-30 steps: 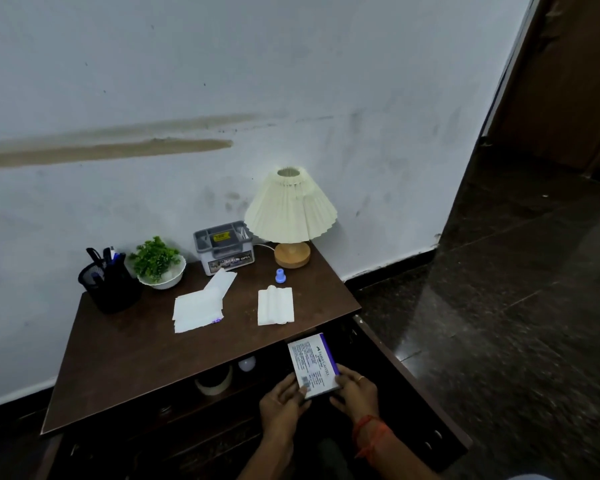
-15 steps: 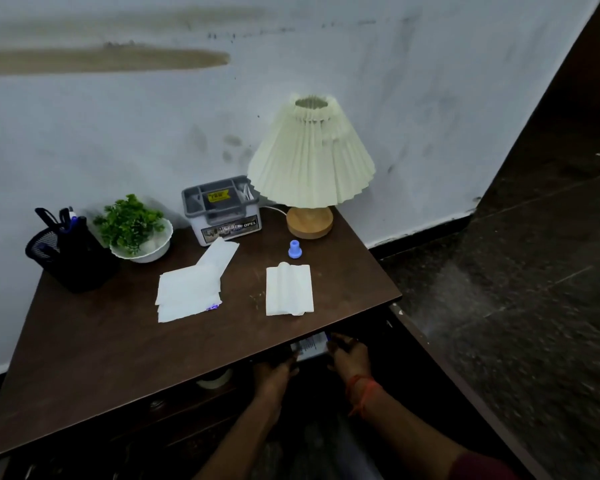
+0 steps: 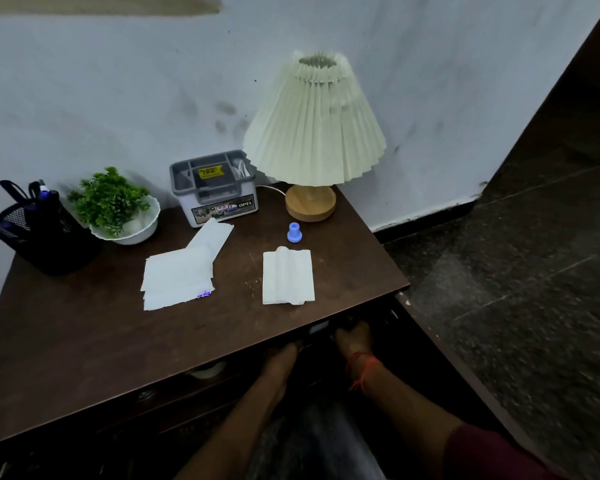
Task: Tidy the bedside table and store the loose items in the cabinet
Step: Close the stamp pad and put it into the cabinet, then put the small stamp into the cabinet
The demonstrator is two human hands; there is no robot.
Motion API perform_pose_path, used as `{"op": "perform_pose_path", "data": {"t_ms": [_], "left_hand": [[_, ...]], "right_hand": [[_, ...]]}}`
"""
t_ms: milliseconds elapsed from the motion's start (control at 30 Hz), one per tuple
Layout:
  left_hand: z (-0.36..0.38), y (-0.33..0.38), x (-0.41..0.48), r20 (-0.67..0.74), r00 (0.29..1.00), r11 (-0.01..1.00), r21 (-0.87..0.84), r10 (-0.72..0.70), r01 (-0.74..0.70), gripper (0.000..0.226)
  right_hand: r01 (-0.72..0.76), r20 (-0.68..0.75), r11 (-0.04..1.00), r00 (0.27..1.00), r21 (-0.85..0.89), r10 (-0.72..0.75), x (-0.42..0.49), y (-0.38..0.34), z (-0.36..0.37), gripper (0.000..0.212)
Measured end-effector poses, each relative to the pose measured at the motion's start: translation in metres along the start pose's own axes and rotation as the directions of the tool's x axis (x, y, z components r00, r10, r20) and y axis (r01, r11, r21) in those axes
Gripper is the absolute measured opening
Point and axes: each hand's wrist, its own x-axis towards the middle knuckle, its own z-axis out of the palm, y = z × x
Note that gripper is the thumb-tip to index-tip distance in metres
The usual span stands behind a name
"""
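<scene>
**A:** Entry one, hands?

**B:** Both were low centre, reaching under the front edge of the desk (image 3: 84, 341) into the open cabinet (image 3: 385, 341). The left hand (image 3: 280, 358) had its fingers hidden by the edge, so I could not tell its grip. The right hand (image 3: 353, 338) showed only its back and knuckles, so no telling there either. A pale object (image 3: 318, 329) showed as a sliver just left of it, inside the cabinet. Contact was unclear.

**A:** Entry two, loose items on top?

**B:**
- Folded tissue (image 3: 287, 277), centre, long axis running up-frame towards the wall.
- Blue cap (image 3: 294, 233), upright, just above the tissue and apart from it.
- Paper sheets (image 3: 177, 277), overlapping, left of centre.

**A:** Fixtures?

**B:** Lamp (image 3: 314, 133), grey organiser (image 3: 215, 188), potted plant (image 3: 113, 202) and pen holder (image 3: 39, 233) stood along the wall.

**A:** Bearing for the next pickup?

**B:** Everything loose lay up-frame of both hands. By my judgement the tissue sat nearest, almost directly above the right hand, short end towards it. The sheets lay up and left, closer to the left hand.
</scene>
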Motion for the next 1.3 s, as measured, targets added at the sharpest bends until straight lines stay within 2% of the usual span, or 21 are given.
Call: {"op": "perform_pose_path", "data": {"t_ms": [133,233,300,467,567,700,833,900,1067,1200,1300], "left_hand": [[0.002,-0.003,-0.014,-0.062,0.987,0.989,0.017,0.149,-0.149,0.035],[-0.001,-0.005,-0.035,-0.017,0.977,0.976,0.025,0.215,-0.214,0.036],[-0.004,-0.005,-0.050,0.028,0.971,0.971,0.026,0.238,-0.239,0.037],[-0.008,-0.008,-0.097,0.073,0.956,0.957,0.038,0.284,-0.287,0.046],[-0.011,-0.011,-0.121,0.107,0.943,0.945,0.059,0.315,-0.323,0.043],[-0.016,-0.002,-0.152,0.134,0.917,0.922,0.043,0.375,-0.384,0.031],[-0.020,0.021,-0.186,0.144,0.887,0.899,-0.059,0.438,-0.434,0.023],[-0.023,0.034,-0.195,0.129,0.868,0.878,-0.075,0.479,-0.473,0.021],[-0.030,0.070,-0.196,0.099,0.832,0.837,-0.086,0.546,-0.540,0.023],[-0.028,0.106,-0.173,0.055,0.828,0.830,-0.071,0.558,-0.554,0.022],[-0.024,0.129,-0.152,0.050,0.828,0.828,0.025,0.559,-0.560,0.026]], "right_hand": [[0.021,0.065,1.000,0.998,0.022,-0.022,-0.010,0.003,-0.001,0.028],[0.055,0.075,0.996,0.995,0.066,-0.060,-0.024,0.003,-0.007,0.033],[0.063,0.131,0.994,0.989,0.088,-0.075,-0.038,0.004,-0.012,0.036],[0.142,0.262,0.988,0.957,-0.058,-0.122,-0.076,0.009,-0.028,0.042],[0.200,0.288,0.976,0.943,-0.089,-0.167,-0.102,0.006,-0.043,0.034],[0.279,0.284,0.954,0.928,-0.107,-0.239,-0.127,-0.006,-0.059,0.012],[0.373,0.236,0.925,0.907,-0.066,-0.349,-0.149,-0.028,-0.072,0.006],[0.419,0.214,0.908,0.890,-0.030,-0.404,-0.154,-0.040,-0.077,0.014],[0.446,0.155,0.891,0.877,0.087,-0.454,-0.150,-0.068,-0.080,0.009],[0.455,0.197,0.878,0.856,0.150,-0.477,-0.132,-0.098,-0.077,0.018],[0.443,0.233,0.883,0.853,0.154,-0.468,-0.112,-0.122,-0.071,0.017]]}}
